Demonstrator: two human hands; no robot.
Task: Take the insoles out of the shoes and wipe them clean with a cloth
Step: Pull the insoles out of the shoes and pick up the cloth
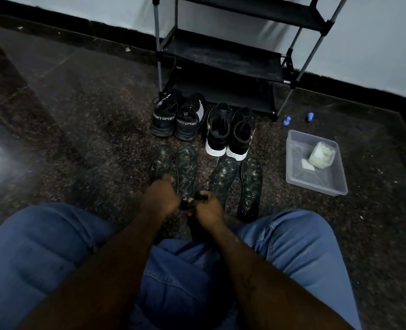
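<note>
While four dusty insoles [187, 167] lie out from the shoe rack [221, 55], past the shoes [228, 132] at its foot, I see the left hand [160, 196] and right hand [206, 208] both gripping a dark cloth [184, 205] farther out.

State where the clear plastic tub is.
In the head view, the clear plastic tub sits on the floor at right, beside the rightmost insole and near the shoe rack.

We view from one head-worn wide-angle camera, facing forward and steeply down, close over the floor [90, 139], toward the shoe rack [221, 55].
</note>
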